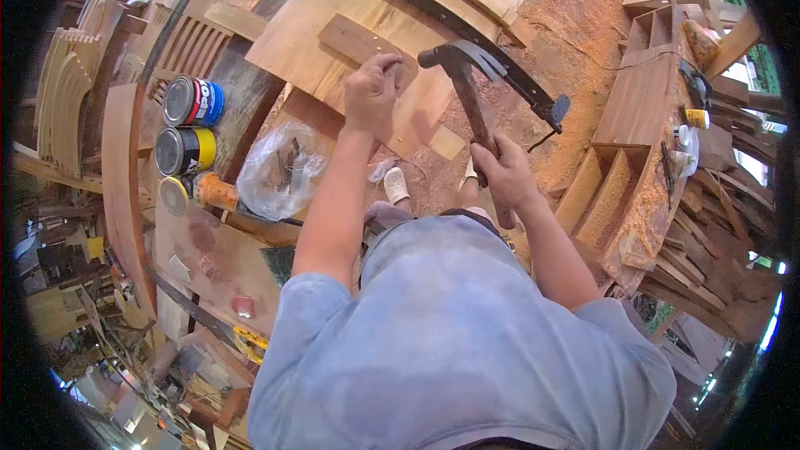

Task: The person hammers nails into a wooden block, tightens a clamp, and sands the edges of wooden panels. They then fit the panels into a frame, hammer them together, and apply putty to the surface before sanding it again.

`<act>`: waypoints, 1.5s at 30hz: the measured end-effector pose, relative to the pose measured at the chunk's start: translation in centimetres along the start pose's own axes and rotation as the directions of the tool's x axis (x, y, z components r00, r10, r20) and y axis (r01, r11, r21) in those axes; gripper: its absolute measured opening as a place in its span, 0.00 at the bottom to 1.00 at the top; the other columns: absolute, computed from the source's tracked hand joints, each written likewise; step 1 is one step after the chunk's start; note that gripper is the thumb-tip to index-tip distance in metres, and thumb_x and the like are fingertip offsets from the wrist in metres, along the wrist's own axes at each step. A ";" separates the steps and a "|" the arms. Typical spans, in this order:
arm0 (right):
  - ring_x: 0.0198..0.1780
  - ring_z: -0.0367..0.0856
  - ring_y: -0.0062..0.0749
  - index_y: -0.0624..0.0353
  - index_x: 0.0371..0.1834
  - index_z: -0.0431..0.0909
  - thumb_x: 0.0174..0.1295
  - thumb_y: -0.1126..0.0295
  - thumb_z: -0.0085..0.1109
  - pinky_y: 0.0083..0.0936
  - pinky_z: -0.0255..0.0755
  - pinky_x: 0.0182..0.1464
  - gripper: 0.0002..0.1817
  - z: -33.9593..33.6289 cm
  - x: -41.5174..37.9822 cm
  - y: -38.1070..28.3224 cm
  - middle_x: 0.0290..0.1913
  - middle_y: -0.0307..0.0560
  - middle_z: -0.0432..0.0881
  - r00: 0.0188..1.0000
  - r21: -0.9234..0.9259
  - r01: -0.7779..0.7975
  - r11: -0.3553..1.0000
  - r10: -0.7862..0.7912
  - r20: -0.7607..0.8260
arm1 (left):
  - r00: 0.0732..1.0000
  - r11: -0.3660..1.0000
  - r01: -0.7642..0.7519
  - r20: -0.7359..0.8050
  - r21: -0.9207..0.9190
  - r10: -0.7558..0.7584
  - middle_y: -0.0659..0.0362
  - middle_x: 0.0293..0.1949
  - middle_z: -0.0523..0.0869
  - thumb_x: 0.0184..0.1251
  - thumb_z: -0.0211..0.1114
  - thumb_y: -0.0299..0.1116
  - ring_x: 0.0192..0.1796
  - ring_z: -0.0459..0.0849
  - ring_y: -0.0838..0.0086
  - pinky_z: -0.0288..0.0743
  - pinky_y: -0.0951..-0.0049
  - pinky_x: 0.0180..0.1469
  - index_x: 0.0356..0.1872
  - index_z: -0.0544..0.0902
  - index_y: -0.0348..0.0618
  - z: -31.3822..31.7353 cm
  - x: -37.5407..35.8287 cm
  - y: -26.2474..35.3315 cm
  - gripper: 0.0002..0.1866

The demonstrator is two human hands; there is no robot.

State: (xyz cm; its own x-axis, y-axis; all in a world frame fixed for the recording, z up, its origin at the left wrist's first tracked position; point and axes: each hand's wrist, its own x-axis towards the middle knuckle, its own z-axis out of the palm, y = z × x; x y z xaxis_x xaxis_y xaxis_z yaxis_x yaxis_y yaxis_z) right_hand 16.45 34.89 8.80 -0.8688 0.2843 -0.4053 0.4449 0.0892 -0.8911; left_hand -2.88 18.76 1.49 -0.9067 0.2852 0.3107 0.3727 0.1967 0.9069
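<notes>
The hammer (472, 104) is in the right hand (506, 173), and we see the fingers wrapped firmly around its wooden handle, in the lower part. Its metal head is raised in front of the body and appears near the left hand (372, 93). The fingers of this left hand are curled together, with the fingertips gathered; we cannot tell if some small thing is pinched between them. This hand is at the near end of a brown wood block (348, 38), which lies on a broad, pale wooden panel (304, 29). Whether the hand touches the block, we cannot say surely.

Along the far side of the panel we notice a long dark metal bar (525, 83). To the left stand a can with red and blue label (200, 102) and a yellow and black can (190, 150); near them is a clear plastic bag (279, 173) with dark pieces inside. To the right, we find a wooden unit with compartments (629, 108), where sawdust is lying.
</notes>
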 end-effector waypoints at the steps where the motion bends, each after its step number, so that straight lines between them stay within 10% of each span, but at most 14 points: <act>1: 0.24 0.70 0.17 0.64 0.39 0.76 0.68 0.66 0.56 0.21 0.66 0.26 0.10 0.4 -0.1 -1.0 0.23 0.34 0.74 1.000 0.007 0.012 1.000 -0.012 -0.014 | 1.000 1.000 0.019 0.010 0.010 -0.019 0.53 0.37 0.89 0.63 0.62 0.22 0.38 0.88 0.69 0.80 0.70 0.46 0.36 0.86 0.36 0.0 0.0 0.0 0.05; 8: 0.24 0.71 0.27 0.64 0.41 0.75 0.66 0.68 0.57 0.28 0.69 0.29 0.10 1.4 -0.7 -4.1 0.24 0.49 0.75 0.928 -0.257 0.338 0.906 -0.366 -0.069 | 0.943 0.915 -0.327 0.016 0.237 0.333 0.52 0.38 0.88 0.61 0.64 0.22 0.41 0.88 0.59 0.78 0.65 0.56 0.33 0.86 0.36 0.2 0.3 -1.0 0.04; 23: 0.27 0.77 0.21 0.65 0.37 0.77 0.64 0.68 0.59 0.25 0.70 0.29 0.09 1.7 3.1 1.2 0.22 0.45 0.77 0.974 -0.384 0.178 0.906 -0.217 -0.060 | 0.921 0.901 -0.378 -0.008 0.213 0.388 0.55 0.36 0.88 0.61 0.65 0.27 0.37 0.87 0.63 0.81 0.63 0.51 0.27 0.83 0.39 0.4 0.3 -1.9 0.05; 26: 0.27 0.77 0.22 0.64 0.41 0.77 0.64 0.68 0.58 0.24 0.70 0.30 0.10 1.0 2.4 -0.6 0.23 0.41 0.77 0.988 -0.132 0.113 0.985 -0.125 -0.091 | 0.977 0.979 -0.043 -0.198 0.198 0.083 0.52 0.31 0.86 0.60 0.67 0.30 0.32 0.85 0.61 0.80 0.64 0.38 0.24 0.82 0.38 0.3 0.0 -1.7 0.08; 28: 0.25 0.74 0.20 0.64 0.44 0.76 0.65 0.69 0.56 0.22 0.70 0.29 0.10 1.0 0.8 -2.6 0.23 0.37 0.75 0.973 -0.098 0.204 0.974 -0.212 -0.089 | 0.715 0.997 0.032 -0.699 0.068 0.024 0.51 0.23 0.82 0.58 0.70 0.33 0.27 0.82 0.58 0.75 0.63 0.29 0.21 0.80 0.38 0.2 0.6 -1.6 0.12; 30: 0.24 0.72 0.19 0.64 0.44 0.76 0.66 0.70 0.54 0.21 0.69 0.28 0.09 1.5 -0.2 -2.9 0.22 0.35 0.74 0.948 0.289 0.310 0.906 -0.272 -0.165 | 0.718 0.963 0.120 -0.691 0.243 0.085 0.52 0.18 0.78 0.56 0.71 0.34 0.23 0.80 0.57 0.75 0.63 0.29 0.18 0.78 0.39 0.4 0.0 -1.0 0.14; 40: 0.27 0.69 0.17 0.66 0.37 0.77 0.65 0.72 0.56 0.23 0.65 0.28 0.07 0.4 1.2 -3.3 0.23 0.38 0.75 0.988 -0.256 0.147 0.955 -0.152 0.001 | 0.922 0.834 0.211 -0.388 0.510 0.004 0.45 0.17 0.79 0.57 0.71 0.43 0.22 0.79 0.50 0.71 0.54 0.29 0.12 0.75 0.39 0.1 -0.6 -1.2 0.22; 43: 0.27 0.72 0.19 0.65 0.40 0.73 0.66 0.71 0.55 0.22 0.66 0.27 0.07 -0.4 -1.1 -5.5 0.25 0.43 0.75 0.897 0.102 0.439 0.893 -0.430 -0.101 | 0.927 0.845 0.221 -0.374 0.487 -0.027 0.45 0.17 0.79 0.58 0.70 0.43 0.23 0.80 0.50 0.71 0.54 0.30 0.12 0.76 0.39 -0.1 -0.6 -0.5 0.22; 45: 0.27 0.72 0.20 0.65 0.40 0.72 0.67 0.71 0.54 0.22 0.66 0.28 0.07 0.3 -1.0 -6.0 0.27 0.45 0.76 0.702 0.390 0.688 0.612 -0.697 -0.145 | 0.926 0.842 0.268 -0.367 0.469 -0.090 0.46 0.18 0.80 0.57 0.69 0.43 0.24 0.81 0.51 0.73 0.53 0.34 0.13 0.77 0.40 0.0 -0.7 -0.4 0.21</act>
State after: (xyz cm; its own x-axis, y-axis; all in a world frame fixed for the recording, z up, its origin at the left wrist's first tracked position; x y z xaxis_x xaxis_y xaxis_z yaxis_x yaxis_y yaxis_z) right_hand 14.61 33.79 14.49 -0.8889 0.2757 0.3659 -0.4100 -0.1222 -0.9039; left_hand -2.38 18.45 0.93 -0.9456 -0.0974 0.3105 0.1638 0.6821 0.7127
